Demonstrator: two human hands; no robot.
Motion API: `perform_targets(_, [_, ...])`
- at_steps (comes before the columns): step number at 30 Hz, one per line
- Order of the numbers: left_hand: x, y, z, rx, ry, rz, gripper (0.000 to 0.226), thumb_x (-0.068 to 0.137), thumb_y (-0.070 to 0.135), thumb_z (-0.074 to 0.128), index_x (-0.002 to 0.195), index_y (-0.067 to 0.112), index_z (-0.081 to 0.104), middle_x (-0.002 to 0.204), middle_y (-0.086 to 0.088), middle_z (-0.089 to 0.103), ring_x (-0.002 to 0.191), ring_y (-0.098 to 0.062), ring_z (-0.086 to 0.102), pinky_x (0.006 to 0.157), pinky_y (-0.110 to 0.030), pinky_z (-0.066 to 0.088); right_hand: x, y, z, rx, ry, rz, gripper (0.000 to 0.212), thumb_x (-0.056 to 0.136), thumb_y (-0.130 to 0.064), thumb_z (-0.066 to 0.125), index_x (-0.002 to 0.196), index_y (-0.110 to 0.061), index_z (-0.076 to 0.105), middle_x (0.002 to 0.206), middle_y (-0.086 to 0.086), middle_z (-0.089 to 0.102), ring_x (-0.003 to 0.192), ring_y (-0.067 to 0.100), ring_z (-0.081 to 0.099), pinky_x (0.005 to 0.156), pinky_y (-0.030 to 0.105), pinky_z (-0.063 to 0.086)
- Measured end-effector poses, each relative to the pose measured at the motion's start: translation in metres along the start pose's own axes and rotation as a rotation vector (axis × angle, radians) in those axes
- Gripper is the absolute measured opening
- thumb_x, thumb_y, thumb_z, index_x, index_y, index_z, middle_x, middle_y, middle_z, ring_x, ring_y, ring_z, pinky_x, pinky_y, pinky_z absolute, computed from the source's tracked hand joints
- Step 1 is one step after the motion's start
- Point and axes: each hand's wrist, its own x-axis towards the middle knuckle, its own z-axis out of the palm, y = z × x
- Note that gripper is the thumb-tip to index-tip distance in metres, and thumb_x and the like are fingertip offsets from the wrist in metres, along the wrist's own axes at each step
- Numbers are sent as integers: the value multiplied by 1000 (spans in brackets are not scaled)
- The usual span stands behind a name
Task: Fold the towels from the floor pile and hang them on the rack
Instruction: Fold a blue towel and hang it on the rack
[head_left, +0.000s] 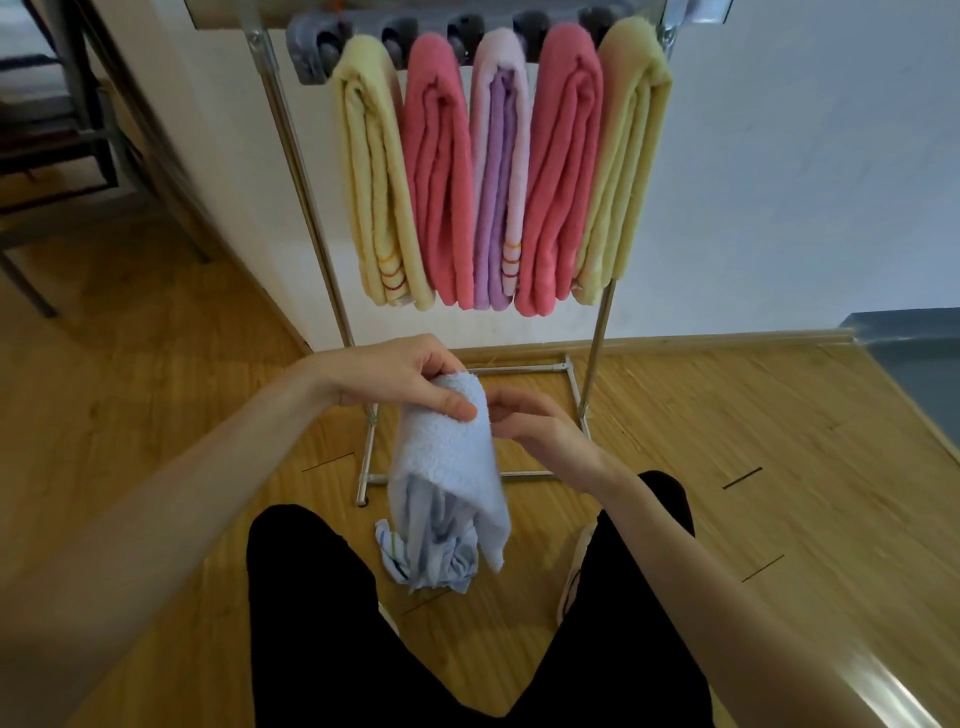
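A light blue towel (449, 467) hangs folded from my hands above the wooden floor, its lower end bunched just above the boards between my legs. My left hand (410, 376) grips its top fold, thumb pressed on the front. My right hand (524, 421) sits just right of the fold, fingers curled against the towel's edge. On the metal rack (306, 208) behind hang several folded towels: yellow (376, 182), pink (441, 171), lilac (501, 171), pink (561, 171) and yellow (623, 166).
The rack's base frame (574, 384) lies on the floor right in front of my hands. A white wall stands behind the rack. A dark metal frame (78, 130) stands at the far left, and a grey ledge (914, 364) at the right.
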Motion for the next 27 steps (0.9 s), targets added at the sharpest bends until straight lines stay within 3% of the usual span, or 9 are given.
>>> perform_targets(3, [-5,-7,-1,-9,19,-15,35,78,36,69,92,4,71,80,-1,66,76,-10,62,66,-20,48,1,-2,-1,-71,-1,-13,20,83,-13,64,91,6,59,89,14,62,84,25,59,80,40,44])
perform_targets(6, [-13,-18,-3,-51,39,-49,30,82,30,69,91,2,70,78,-3,66,74,-10,63,62,-18,47,-3,-12,-8,-30,-26,-27,8,84,-10,64,82,-3,59,80,4,62,78,17,58,72,27,45])
perform_targets(9, [-19,-34,-2,-99,62,-58,22,83,28,68,91,7,74,81,-1,71,76,-10,66,63,-17,48,-5,-22,-18,-50,-37,-42,11,84,-10,63,80,-2,56,74,5,57,72,18,54,68,25,42])
perform_targets(14, [-32,-64,-10,-191,165,-93,11,79,26,69,84,19,75,81,2,73,78,-10,67,66,-17,50,-7,-25,-40,-17,166,-19,12,76,-12,61,68,-13,51,67,-1,49,66,13,48,59,22,36])
perform_targets(18, [-46,-84,-26,-234,229,-96,27,87,11,63,113,16,60,94,-8,71,86,-19,68,74,-25,52,-4,-17,-48,-114,270,-25,16,71,-17,62,74,-9,48,73,10,42,71,23,39,61,30,31])
perform_targets(20, [-51,-85,-33,-274,228,-73,31,90,7,58,119,18,52,99,-10,70,88,-22,67,76,-28,54,2,-17,-43,-185,223,-31,16,72,-8,58,78,-13,45,77,10,45,73,22,40,61,30,32])
perform_targets(23, [-56,-82,-45,-153,301,-33,16,92,4,54,96,18,61,87,-7,63,81,-14,60,78,-27,48,15,-29,-30,-358,60,-68,36,72,13,46,100,-10,49,95,8,52,86,16,52,66,28,41])
perform_targets(25, [-57,-80,-55,-1,332,-47,26,92,1,50,78,17,66,81,-7,60,77,-8,55,78,-24,43,32,-40,-21,-575,-77,-103,56,67,21,39,109,-9,59,108,0,59,104,10,56,79,26,46])
perform_targets(27, [-58,-78,-66,116,315,-93,30,92,2,50,75,16,71,78,3,62,75,1,55,76,-19,41,51,-50,-12,-791,-231,-91,62,64,17,39,108,-16,68,113,-2,64,108,13,58,90,28,47])
